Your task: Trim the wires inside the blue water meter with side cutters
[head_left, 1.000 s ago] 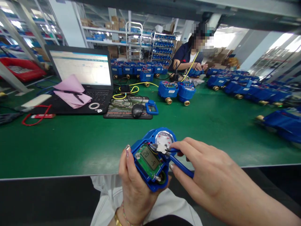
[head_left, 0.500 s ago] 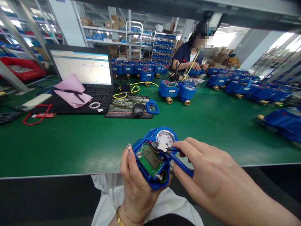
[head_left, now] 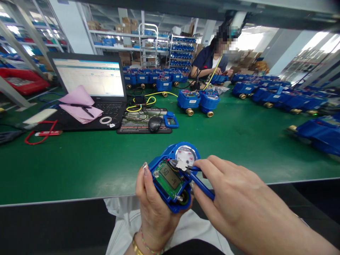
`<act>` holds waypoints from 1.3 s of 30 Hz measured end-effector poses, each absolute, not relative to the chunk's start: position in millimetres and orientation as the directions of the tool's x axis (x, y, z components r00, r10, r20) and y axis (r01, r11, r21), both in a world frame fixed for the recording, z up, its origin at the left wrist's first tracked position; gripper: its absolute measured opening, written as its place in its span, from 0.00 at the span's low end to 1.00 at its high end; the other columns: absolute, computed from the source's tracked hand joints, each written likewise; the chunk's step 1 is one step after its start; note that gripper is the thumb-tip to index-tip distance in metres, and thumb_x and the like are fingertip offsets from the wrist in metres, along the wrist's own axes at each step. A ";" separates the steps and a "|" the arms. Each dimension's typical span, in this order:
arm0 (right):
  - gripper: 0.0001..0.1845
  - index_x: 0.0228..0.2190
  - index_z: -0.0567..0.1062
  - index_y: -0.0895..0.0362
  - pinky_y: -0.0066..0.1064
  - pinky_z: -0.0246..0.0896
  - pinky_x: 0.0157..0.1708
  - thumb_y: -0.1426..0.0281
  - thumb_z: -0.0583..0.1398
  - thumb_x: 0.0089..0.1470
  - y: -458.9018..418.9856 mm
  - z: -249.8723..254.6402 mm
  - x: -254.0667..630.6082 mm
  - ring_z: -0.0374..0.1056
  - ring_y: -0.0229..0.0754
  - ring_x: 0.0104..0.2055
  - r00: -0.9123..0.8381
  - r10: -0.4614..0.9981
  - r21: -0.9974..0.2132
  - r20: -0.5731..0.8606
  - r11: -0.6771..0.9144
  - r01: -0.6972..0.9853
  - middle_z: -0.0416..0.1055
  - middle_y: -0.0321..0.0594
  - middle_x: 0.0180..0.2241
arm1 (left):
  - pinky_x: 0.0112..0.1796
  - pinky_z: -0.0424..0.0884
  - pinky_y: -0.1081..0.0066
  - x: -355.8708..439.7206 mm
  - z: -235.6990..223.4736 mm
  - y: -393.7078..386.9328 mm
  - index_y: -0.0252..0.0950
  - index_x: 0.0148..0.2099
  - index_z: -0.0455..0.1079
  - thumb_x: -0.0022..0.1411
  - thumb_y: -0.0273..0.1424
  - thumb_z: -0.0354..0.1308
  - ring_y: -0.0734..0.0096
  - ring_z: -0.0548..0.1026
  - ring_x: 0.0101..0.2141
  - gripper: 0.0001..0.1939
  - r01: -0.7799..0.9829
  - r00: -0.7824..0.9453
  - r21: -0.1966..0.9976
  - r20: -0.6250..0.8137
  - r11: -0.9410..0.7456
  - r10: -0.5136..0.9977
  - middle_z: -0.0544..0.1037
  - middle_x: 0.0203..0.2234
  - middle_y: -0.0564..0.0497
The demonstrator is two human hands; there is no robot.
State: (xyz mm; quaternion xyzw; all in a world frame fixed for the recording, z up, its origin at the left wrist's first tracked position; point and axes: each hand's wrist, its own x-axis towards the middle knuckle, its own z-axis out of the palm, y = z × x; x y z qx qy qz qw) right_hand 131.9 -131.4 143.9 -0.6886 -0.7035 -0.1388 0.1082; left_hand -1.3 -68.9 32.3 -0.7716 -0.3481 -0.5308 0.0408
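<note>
Gripping blue meter (head_left: pixel 170 177) in left hand (head_left: pixel 152 209), just past table edge (head_left: pixel 79 200). Right hand (head_left: pixel 233 202) squeezing blue pliers (head_left: pixel 195 176) on white tab by dial. Display reading changing from 20 to 50 since a sec ago; unit looks live.

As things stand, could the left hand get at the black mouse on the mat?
Probably not freely: the left hand is wrapped around the open blue meter, held at the table's near edge, while the mouse lies farther back on the mat. The green tabletop between them looks unobstructed.
</note>
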 end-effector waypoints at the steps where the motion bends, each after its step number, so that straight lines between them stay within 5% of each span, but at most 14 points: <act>1: 0.07 0.35 0.71 0.58 0.37 0.58 0.24 0.70 0.57 0.51 -131.4 143.8 131.2 0.67 0.48 0.26 -0.024 0.939 0.046 0.343 0.008 0.999 0.66 0.40 0.27 | 0.56 0.60 0.60 -1.4 32.0 -69.0 0.09 0.63 0.43 0.58 0.47 0.64 0.47 0.56 0.59 0.52 0.580 0.197 0.306 0.847 -0.755 0.494 0.58 0.53 0.20; 17: 0.05 0.27 0.69 0.56 0.34 0.54 0.22 0.75 0.60 0.45 -128.0 146.0 124.4 0.67 0.47 0.21 -0.011 0.948 0.053 0.318 -0.006 0.999 0.66 0.38 0.22 | 0.56 0.61 0.57 -1.7 29.2 -65.3 0.10 0.63 0.44 0.58 0.47 0.62 0.46 0.57 0.59 0.50 0.560 0.181 0.302 0.864 -0.772 0.470 0.59 0.53 0.20; 21: 0.03 0.29 0.70 0.57 0.33 0.52 0.23 0.74 0.59 0.47 -124.0 146.9 126.8 0.68 0.48 0.23 0.033 0.975 0.026 0.221 -0.040 0.999 0.68 0.40 0.23 | 0.55 0.62 0.57 -2.7 29.3 -65.9 0.10 0.63 0.44 0.57 0.45 0.64 0.46 0.58 0.58 0.50 0.555 0.181 0.312 0.860 -0.771 0.478 0.58 0.53 0.21; 25: 0.07 0.34 0.72 0.57 0.34 0.52 0.27 0.72 0.57 0.50 -120.2 150.2 131.8 0.69 0.50 0.29 0.121 0.992 -0.088 0.023 -0.119 0.989 0.72 0.43 0.29 | 0.54 0.63 0.55 -3.0 27.8 -66.3 0.12 0.64 0.45 0.57 0.45 0.64 0.45 0.58 0.58 0.50 0.549 0.178 0.319 0.859 -0.773 0.481 0.58 0.53 0.22; 29: 0.04 0.30 0.71 0.56 0.30 0.49 0.27 0.72 0.56 0.52 -113.9 158.3 141.9 0.64 0.41 0.27 0.120 0.986 -0.279 -0.119 -0.149 0.949 0.70 0.39 0.26 | 0.55 0.63 0.54 -3.1 24.4 -66.2 0.15 0.65 0.43 0.54 0.46 0.66 0.44 0.58 0.58 0.53 0.547 0.173 0.343 0.846 -0.764 0.504 0.57 0.55 0.23; 36: 0.09 0.29 0.71 0.60 0.25 0.51 0.24 0.68 0.54 0.55 -100.8 167.5 163.1 0.58 0.35 0.24 -0.122 0.900 -0.683 -0.418 -0.223 0.695 0.61 0.33 0.22 | 0.54 0.65 0.54 -4.3 24.7 -67.7 0.18 0.66 0.41 0.51 0.47 0.68 0.44 0.59 0.58 0.56 0.564 0.179 0.343 0.837 -0.751 0.517 0.57 0.56 0.25; 39: 0.08 0.30 0.72 0.60 0.26 0.52 0.25 0.70 0.54 0.55 -104.2 167.9 159.0 0.61 0.37 0.25 -0.063 0.930 -0.613 -0.362 -0.187 0.768 0.65 0.35 0.24 | 0.53 0.66 0.54 -4.7 24.2 -67.5 0.20 0.67 0.40 0.52 0.47 0.68 0.44 0.59 0.58 0.56 0.562 0.183 0.346 0.834 -0.751 0.521 0.57 0.56 0.26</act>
